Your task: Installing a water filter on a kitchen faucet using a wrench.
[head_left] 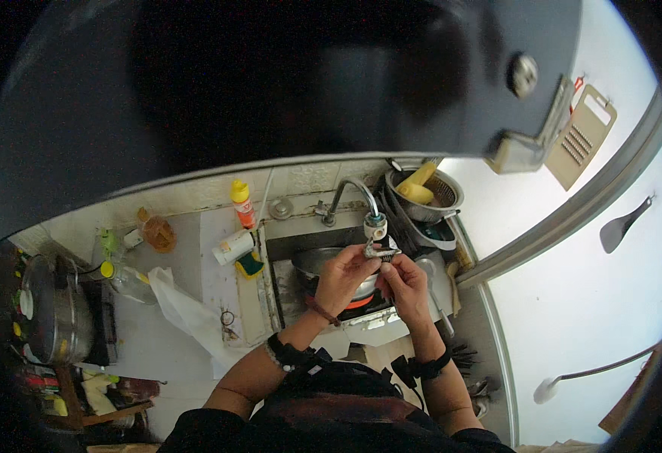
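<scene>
Over the sink [284, 291], just below the faucet [357, 185] with its white spout fitting, my two hands meet. Between them is a small silvery metal tool [380, 254] with a dark ridged part; its exact kind is too small to make out. My left hand [342, 275] pinches its left side with closed fingertips. On the other side, my right hand [408, 287] grips it between thumb and fingers. Beneath the hands a metal pan [312, 263] sits in the sink, partly hidden, with something orange-red [359, 303] at its near side.
Right of the faucet, a metal colander [452, 198] holds yellow peeled produce [418, 187] above stacked basins. A yellow-capped bottle [242, 202], a white canister [233, 247] and a sponge [250, 266] stand left of the sink. A dark cabinet [270, 90] overhangs; a grater [581, 140] hangs right.
</scene>
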A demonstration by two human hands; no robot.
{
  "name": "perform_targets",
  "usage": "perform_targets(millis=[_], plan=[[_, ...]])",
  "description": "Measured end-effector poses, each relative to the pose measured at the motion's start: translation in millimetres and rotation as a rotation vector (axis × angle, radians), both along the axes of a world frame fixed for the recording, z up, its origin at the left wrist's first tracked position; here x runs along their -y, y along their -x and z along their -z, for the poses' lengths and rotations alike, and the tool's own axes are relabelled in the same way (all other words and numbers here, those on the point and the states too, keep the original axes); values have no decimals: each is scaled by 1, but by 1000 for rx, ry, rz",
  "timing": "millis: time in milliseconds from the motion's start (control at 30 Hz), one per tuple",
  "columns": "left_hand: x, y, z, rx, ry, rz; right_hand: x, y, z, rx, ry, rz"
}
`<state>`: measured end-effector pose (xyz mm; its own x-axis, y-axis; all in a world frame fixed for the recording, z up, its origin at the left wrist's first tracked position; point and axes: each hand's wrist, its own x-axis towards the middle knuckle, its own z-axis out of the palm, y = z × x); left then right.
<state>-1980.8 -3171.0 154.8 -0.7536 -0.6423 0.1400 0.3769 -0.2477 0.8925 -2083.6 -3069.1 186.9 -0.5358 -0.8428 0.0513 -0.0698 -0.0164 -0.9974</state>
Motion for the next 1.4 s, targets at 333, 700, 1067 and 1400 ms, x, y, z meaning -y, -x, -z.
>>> perform_targets(millis=[333,700,1067,1400], plan=[[-11,-4,11,182,140,-162,-2,5,35,641,168,-32],[-22,19,21,309,201,-225,-11,26,76,765,166,-76],[-31,49,26,372,212,-297,-12,48,88,868,267,-91],[-40,66,28,432,186,-322,-18,67,95,898,203,-84]])
